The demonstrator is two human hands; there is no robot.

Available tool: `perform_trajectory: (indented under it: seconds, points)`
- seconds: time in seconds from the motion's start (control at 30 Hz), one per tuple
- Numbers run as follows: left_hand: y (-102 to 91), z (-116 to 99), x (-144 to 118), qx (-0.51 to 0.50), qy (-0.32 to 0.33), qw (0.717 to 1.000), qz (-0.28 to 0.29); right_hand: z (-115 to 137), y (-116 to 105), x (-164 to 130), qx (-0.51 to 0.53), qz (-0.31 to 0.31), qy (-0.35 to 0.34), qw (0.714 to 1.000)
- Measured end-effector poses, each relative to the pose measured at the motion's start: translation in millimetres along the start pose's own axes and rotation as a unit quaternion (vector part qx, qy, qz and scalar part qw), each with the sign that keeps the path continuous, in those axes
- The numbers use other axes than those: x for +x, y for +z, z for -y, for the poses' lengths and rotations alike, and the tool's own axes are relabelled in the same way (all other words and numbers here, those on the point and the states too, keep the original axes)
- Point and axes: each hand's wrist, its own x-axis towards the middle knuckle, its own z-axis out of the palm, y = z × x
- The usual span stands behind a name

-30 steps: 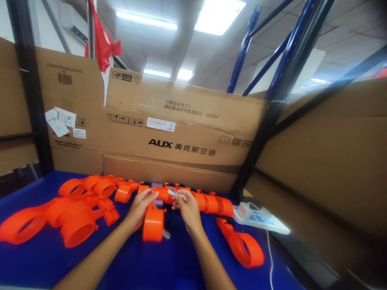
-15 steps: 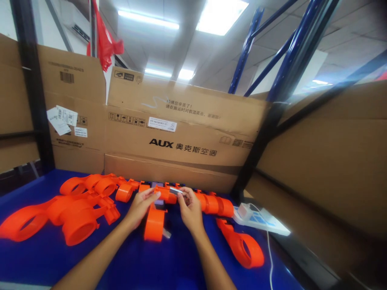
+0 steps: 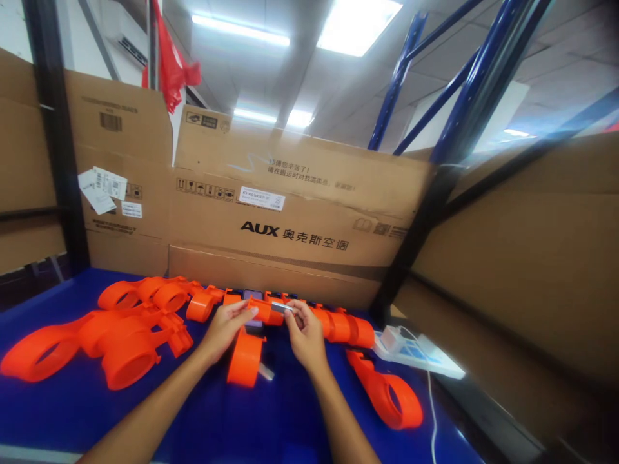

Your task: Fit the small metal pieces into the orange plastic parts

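Near the middle of the bench's (image 3: 232, 425) far edge, the left hand (image 3: 229, 328) grasps an orange part (image 3: 261, 310) and the right hand (image 3: 305, 332) pinches a grey strip (image 3: 280, 307).
The left thumb and fingers are closed on the orange part's left end; the right fingertips hold the strip at its right end, and the strip overlaps the part in view, though whether they touch one cannot tell. For good work, the left grip should probably be firm but not hard, because thin plastic may bend; the strip is better held by its end, so its free side remains visible, and turned slowly, without force. The loose orange ring (image 3: 245, 361) lies closer to the near edge, below the hands, so the wrists should best stay clear of it.
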Motion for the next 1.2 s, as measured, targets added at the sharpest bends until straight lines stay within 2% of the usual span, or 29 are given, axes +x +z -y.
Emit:
perform_trajectory:
  seconds: [0.23, 0.47, 0.63, 0.87, 0.97, 1.1, 1.2]
  points:
    - [-1.7, -6, -1, -0.012, -0.044, 0.999, 0.023, 1, 4, -2, -0.001, -0.022, 0.002, 1.000]
    - [1.4, -7, -3, -0.036, -0.048, 0.998, 0.028, 10, 4, -4, 0.038, -0.007, 0.031, 0.999]
    - [4.8, -6, -5, -0.013, -0.026, 0.999, 0.032, 12, 6, -5, 0.046, 0.016, 0.043, 0.998]
    - [4.2, -2, -3, 0.008, -0.006, 0.999, 0.035, 7, 11, -7, 0.025, 0.002, 0.019, 1.000]
    - [3.8, -1, -2, 0.016, -0.005, 1.000, 0.016, 6, 12, -7, 0.014, 0.001, 0.024, 1.000]
    - [1.9, 2, 0, 0.012, -0.005, 0.999, -0.045, 7, 11, -5, 0.038, -0.036, 0.031, 0.998]
    - [-0.5, 5, 1, 0.007, -0.003, 0.998, -0.067, 7, 9, -3, 0.048, -0.040, 0.035, 0.997]
